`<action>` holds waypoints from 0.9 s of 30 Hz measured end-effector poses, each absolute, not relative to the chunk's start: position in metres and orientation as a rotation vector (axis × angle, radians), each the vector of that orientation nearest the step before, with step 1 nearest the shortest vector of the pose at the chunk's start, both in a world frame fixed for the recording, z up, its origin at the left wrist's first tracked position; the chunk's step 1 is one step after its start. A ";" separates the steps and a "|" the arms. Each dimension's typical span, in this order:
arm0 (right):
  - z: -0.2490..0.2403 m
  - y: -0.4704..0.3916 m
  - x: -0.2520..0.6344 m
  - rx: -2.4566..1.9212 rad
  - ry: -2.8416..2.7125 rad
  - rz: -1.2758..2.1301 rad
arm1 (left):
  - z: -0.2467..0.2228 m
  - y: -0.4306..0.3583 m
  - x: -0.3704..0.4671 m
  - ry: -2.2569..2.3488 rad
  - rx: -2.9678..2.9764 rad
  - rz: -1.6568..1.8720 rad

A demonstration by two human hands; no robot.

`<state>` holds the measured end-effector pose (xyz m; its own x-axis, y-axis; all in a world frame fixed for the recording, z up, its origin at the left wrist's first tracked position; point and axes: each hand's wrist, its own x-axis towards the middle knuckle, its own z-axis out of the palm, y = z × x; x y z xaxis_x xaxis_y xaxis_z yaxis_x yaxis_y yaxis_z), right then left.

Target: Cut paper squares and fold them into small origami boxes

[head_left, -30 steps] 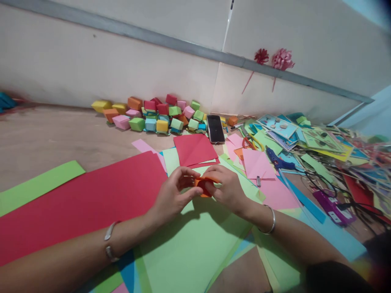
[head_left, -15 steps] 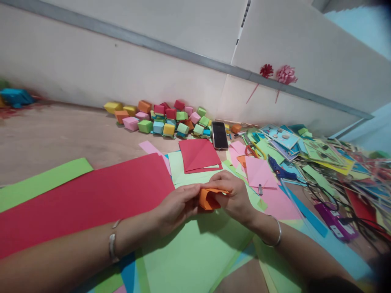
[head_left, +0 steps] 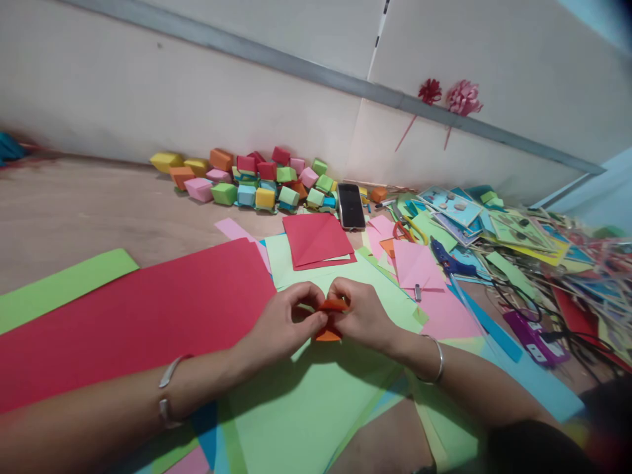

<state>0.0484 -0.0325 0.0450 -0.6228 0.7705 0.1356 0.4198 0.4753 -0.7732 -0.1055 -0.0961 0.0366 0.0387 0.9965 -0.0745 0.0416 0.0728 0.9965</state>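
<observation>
A small folded piece of orange paper is held between both hands above light green sheets. My left hand pinches its left side with thumb and fingers. My right hand grips the right side, fingers curled in. Much of the paper is hidden by the fingers; an upper flap and a lower edge show. Just beyond the hands lie square red papers, and large red sheets spread out to the left.
Several folded paper boxes are piled by the wall beside a phone. To the right are pink paper, scissors, a blue glue gun, a purple power strip with cables, and stacked cards. Paper flowers hang on the wall.
The orange paper has turned and its open hollow side no longer shows. Both hands have drawn closer together, the left thumb now pressing on the near side. The view has shifted slightly.
</observation>
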 end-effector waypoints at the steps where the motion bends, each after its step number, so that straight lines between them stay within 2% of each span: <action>1: 0.044 -0.032 0.048 -0.988 -2.251 1.026 | 0.036 -0.096 -0.105 1.247 1.209 1.098; 6: 0.042 -0.031 0.047 -0.987 -2.275 1.141 | 0.033 -0.093 -0.103 1.282 1.156 1.178; 13: 0.049 -0.033 0.052 -0.893 -2.307 0.894 | 0.032 -0.091 -0.105 1.311 1.116 1.225; 20: 0.045 -0.031 0.050 -0.886 -2.223 1.005 | 0.035 -0.091 -0.106 1.263 1.110 1.192; 27: 0.042 -0.030 0.051 -0.893 -2.237 0.979 | 0.040 -0.089 -0.109 1.281 1.035 1.105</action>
<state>0.0509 -0.0305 0.0425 -0.6378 0.7429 0.2033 0.3544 0.5174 -0.7789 -0.1088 -0.0891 0.0398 -0.0194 0.9826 -0.1845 -0.0382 0.1837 0.9822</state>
